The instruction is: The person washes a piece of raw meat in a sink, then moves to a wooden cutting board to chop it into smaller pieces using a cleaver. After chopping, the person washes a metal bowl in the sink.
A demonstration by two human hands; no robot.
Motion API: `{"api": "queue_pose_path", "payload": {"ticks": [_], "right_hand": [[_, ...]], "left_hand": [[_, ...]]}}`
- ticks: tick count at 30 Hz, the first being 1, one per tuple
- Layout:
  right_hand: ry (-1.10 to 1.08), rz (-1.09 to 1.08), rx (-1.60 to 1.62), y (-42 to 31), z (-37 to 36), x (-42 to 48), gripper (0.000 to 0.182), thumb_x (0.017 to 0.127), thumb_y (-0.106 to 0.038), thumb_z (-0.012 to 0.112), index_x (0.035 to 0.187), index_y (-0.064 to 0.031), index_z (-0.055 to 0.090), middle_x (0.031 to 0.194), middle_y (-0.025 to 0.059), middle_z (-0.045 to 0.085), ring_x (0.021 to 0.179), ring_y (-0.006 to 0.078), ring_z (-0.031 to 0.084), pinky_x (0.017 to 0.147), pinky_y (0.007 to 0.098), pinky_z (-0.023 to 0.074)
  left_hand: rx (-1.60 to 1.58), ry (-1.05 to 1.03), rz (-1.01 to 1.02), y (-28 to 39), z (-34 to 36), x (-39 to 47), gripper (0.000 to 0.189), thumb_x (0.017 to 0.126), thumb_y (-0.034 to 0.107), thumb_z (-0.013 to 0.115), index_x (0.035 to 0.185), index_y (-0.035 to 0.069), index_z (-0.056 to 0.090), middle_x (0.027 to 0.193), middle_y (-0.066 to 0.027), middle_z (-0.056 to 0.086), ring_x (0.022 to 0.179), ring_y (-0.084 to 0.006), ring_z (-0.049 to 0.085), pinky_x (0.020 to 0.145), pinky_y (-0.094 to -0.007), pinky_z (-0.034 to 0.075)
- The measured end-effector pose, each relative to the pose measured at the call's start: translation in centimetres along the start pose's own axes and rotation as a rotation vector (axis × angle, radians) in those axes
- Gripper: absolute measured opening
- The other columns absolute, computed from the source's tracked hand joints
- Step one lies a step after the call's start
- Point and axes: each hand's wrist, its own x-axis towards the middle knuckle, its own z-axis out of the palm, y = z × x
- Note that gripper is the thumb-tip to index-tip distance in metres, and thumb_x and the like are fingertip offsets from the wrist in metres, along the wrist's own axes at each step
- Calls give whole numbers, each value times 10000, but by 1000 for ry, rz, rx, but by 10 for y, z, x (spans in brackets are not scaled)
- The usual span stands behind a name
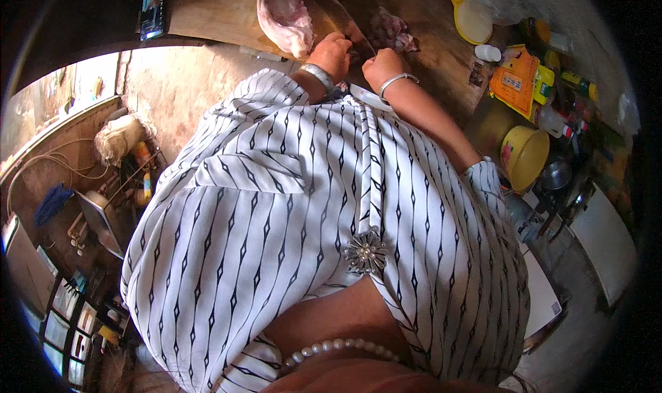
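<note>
A large pale piece of raw meat [285, 18] lies on a wooden tabletop [212, 12] at the top of the view. My left hand [331, 56] is just to its lower right, with curled fingers; whatever may be under them is hidden. My right hand [385, 69] is closed at the near end of a long knife blade [344, 18], which slants up and to the left between the large piece and a small heap of darker cut meat [393, 30]. The knife's handle is hidden in my fist. Both wrists wear bracelets.
A lit phone [153, 10] is at the tabletop's left end. On the right are a yellow-rimmed lid [471, 19], a white cup or cap [487, 53], an orange packet [514, 80], bottles, a yellow tub [525, 157] and a metal bowl [556, 174].
</note>
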Motion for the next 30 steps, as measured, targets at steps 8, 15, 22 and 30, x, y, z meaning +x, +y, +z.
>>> {"api": "queue_pose_path", "payload": {"ticks": [8, 15, 22, 30], "right_hand": [[102, 71, 105, 66, -11, -23, 238, 633, -199, 537, 654, 33, 589, 595, 229, 546, 603, 325, 569, 584, 364, 450], [-49, 163, 193, 57, -18, -25, 268, 648, -170, 522, 771, 61, 577, 744, 257, 560, 731, 371, 562, 672, 375, 445], [115, 33, 413, 59, -15, -37, 224, 672, -209, 555, 681, 15, 548, 612, 158, 561, 542, 283, 542, 528, 354, 424], [80, -103, 103, 38, -20, -49, 257, 681, -248, 545, 705, 9, 546, 699, 213, 553, 677, 386, 529, 605, 417, 425]], "left_hand": [[-445, -226, -409, 35, -30, 18, 123, 689, 85, 562, 787, 25, 605, 781, -136, 588, 727, -249, 567, 663, -314, 445], [-407, 43, -385, 16, 0, 24, 183, 728, 9, 544, 910, 12, 554, 784, -136, 588, 744, -260, 565, 693, -283, 452], [-99, -46, -299, 21, -15, 9, 320, 642, 131, 576, 954, 59, 569, 1008, -171, 489, 923, -310, 489, 816, -337, 401], [-32, -20, -142, 23, -17, 1, 289, 650, 145, 600, 911, 27, 566, 924, -150, 533, 870, -302, 516, 764, -341, 424]]}}
